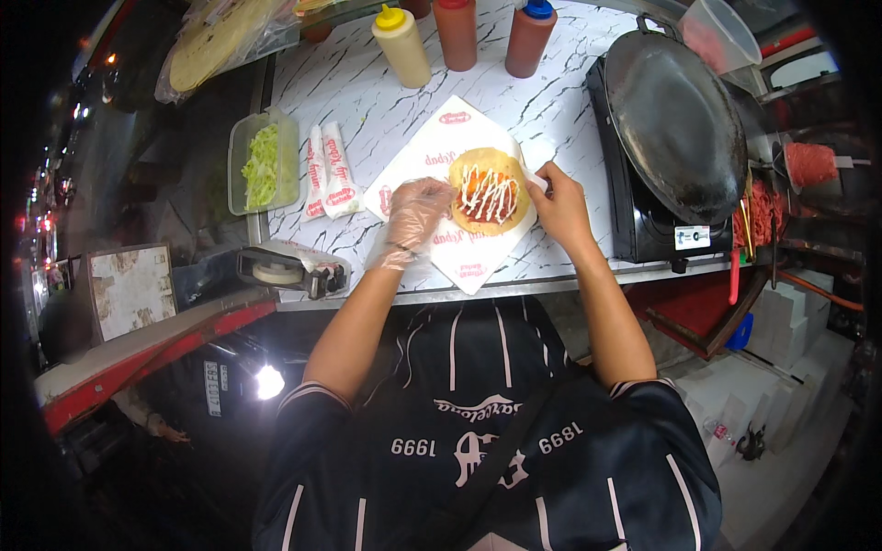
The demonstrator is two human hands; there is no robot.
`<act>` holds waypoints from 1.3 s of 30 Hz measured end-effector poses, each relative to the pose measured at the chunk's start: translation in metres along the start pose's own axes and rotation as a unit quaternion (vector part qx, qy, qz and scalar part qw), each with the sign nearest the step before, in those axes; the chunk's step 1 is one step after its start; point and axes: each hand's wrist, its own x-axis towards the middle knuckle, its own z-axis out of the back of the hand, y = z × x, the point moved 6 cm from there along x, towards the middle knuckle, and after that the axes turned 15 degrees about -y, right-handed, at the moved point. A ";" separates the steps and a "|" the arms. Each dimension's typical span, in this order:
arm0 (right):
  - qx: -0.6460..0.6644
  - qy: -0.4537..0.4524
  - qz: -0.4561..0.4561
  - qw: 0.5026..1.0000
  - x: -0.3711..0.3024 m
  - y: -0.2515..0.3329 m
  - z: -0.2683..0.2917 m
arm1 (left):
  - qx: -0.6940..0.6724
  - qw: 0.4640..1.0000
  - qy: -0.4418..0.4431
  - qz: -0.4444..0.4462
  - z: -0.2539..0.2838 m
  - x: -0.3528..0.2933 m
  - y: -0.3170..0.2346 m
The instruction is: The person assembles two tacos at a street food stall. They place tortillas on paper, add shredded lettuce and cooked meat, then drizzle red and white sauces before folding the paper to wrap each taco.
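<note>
A round flatbread [466,164] lies open on a white sheet of printed wrapping paper [397,188], set cornerwise on the counter. Orange-red filling [487,195] with white sauce zigzagged over it covers the bread's middle. My left hand [421,216], in a clear plastic glove, has its fingers closed at the bread's left edge; its fingertips are partly hidden. On the other side, my bare right hand [560,207] pinches the raised right edge of the paper between thumb and fingers, beside the bread.
Yellow-, red- and blue-capped squeeze bottles [401,50] stand at the back. Two wrapped rolls [333,174] lie left, beside a tub of shredded lettuce [265,170]. A tape dispenser [294,270] sits at the front left edge. Right stands a stove with a large black pan [675,124].
</note>
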 end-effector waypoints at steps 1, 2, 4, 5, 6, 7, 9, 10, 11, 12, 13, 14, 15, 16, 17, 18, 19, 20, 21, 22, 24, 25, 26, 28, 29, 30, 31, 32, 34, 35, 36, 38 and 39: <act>0.004 -0.002 0.015 1.000 -0.001 0.002 0.001 | 0.001 1.000 0.002 -0.011 -0.003 0.001 0.000; 0.014 -0.005 0.037 0.999 -0.001 0.005 0.002 | 0.010 1.000 0.018 -0.021 -0.005 0.001 0.000; 0.001 -0.005 0.043 0.999 -0.001 0.004 0.002 | 0.017 0.997 0.056 -0.049 -0.006 0.003 -0.002; -0.003 -0.006 0.050 0.999 -0.001 0.004 0.002 | 0.034 0.991 0.071 -0.112 -0.004 0.003 -0.008; 0.002 -0.007 0.051 0.999 0.000 0.003 0.002 | 0.050 0.979 0.098 -0.172 0.000 0.003 -0.014; 0.007 -0.009 0.052 0.999 0.000 0.002 0.002 | 0.069 0.966 0.117 -0.220 0.005 0.003 -0.018; 0.013 -0.013 0.060 0.998 0.001 0.000 0.002 | 0.129 0.933 0.141 -0.306 0.009 0.000 -0.024; 0.012 -0.016 0.066 0.998 0.001 -0.001 0.001 | 0.129 0.926 0.138 -0.326 0.011 0.000 -0.026; 0.011 -0.018 0.073 0.997 0.001 -0.001 0.001 | 0.121 0.918 0.131 -0.353 0.010 -0.002 -0.028; 0.008 -0.019 0.075 0.997 0.001 -0.002 0.001 | 0.142 0.917 0.112 -0.356 0.009 -0.002 -0.027; 0.005 -0.019 0.077 0.997 0.001 -0.003 0.000 | 0.156 0.914 0.090 -0.364 0.005 -0.003 -0.026; 0.010 -0.026 0.094 0.995 0.000 -0.002 0.001 | 0.169 0.910 0.067 -0.373 0.001 -0.004 -0.025; 0.002 -0.021 0.081 0.997 0.002 -0.004 0.000 | 0.159 0.921 0.041 -0.354 -0.002 -0.003 -0.023; 0.002 -0.021 0.082 0.996 0.000 -0.004 0.001 | 0.149 0.931 0.014 -0.334 -0.005 -0.001 -0.021; 0.004 -0.029 0.094 0.995 0.001 -0.003 0.002 | 0.149 0.942 -0.001 -0.300 -0.007 0.001 -0.017; 0.001 -0.022 0.085 0.996 0.000 -0.004 0.001 | 0.139 0.949 -0.015 -0.283 -0.009 0.002 -0.016; 0.000 -0.022 0.087 0.996 0.000 -0.004 0.002 | 0.140 0.957 -0.019 -0.253 -0.011 0.005 -0.014; 0.000 -0.020 0.089 0.996 0.001 -0.003 0.002 | 0.148 0.965 -0.029 -0.215 -0.012 0.008 -0.011; -0.006 -0.011 0.075 0.997 0.000 -0.005 0.002 | 0.143 0.971 -0.031 -0.190 -0.013 0.010 -0.010; -0.011 -0.002 0.061 0.998 0.001 -0.008 0.002 | 0.145 0.976 -0.039 -0.158 -0.014 0.012 -0.009; -0.018 0.013 0.041 0.999 0.000 -0.012 0.003 | 0.146 0.965 -0.058 -0.211 -0.016 0.012 -0.019; -0.021 0.020 0.035 0.999 0.000 -0.014 0.004 | 0.145 0.943 -0.068 -0.293 -0.018 0.007 -0.030; -0.010 0.019 0.043 0.999 -0.001 -0.014 0.007 | 0.150 0.916 -0.070 -0.364 -0.020 0.002 -0.039; -0.058 0.044 0.038 0.997 0.000 -0.017 0.007 | 0.122 0.907 -0.054 -0.400 -0.021 -0.006 -0.044; -0.075 0.053 0.044 0.995 0.004 -0.017 0.005 | 0.108 0.901 -0.045 -0.418 -0.021 -0.011 -0.047; -0.075 0.018 0.077 0.994 0.011 -0.010 0.006 | 0.093 0.897 -0.054 -0.429 -0.019 -0.014 -0.049; -0.075 -0.017 0.109 0.991 0.019 -0.003 0.006 | 0.110 0.899 -0.050 -0.420 -0.019 -0.015 -0.048; -0.097 -0.035 0.114 0.988 0.029 0.001 0.003 | 0.123 0.901 -0.043 -0.415 -0.020 -0.016 -0.048; -0.089 -0.051 0.165 0.981 0.058 0.019 -0.015 | 0.153 0.895 -0.052 -0.417 -0.023 -0.015 -0.049; -0.098 -0.010 0.149 0.984 0.076 0.023 -0.033 | 0.170 0.886 -0.068 -0.426 -0.026 -0.012 -0.051; -0.094 0.054 0.106 0.988 0.092 0.023 -0.052 | 0.193 0.878 -0.072 -0.432 -0.030 -0.011 -0.051; -0.137 0.097 0.073 0.983 0.117 0.024 -0.077 | 0.173 0.870 -0.066 -0.458 -0.039 -0.008 -0.054; -0.152 0.130 0.065 0.978 0.125 0.023 -0.088 | 0.161 0.866 -0.062 -0.470 -0.042 -0.007 -0.054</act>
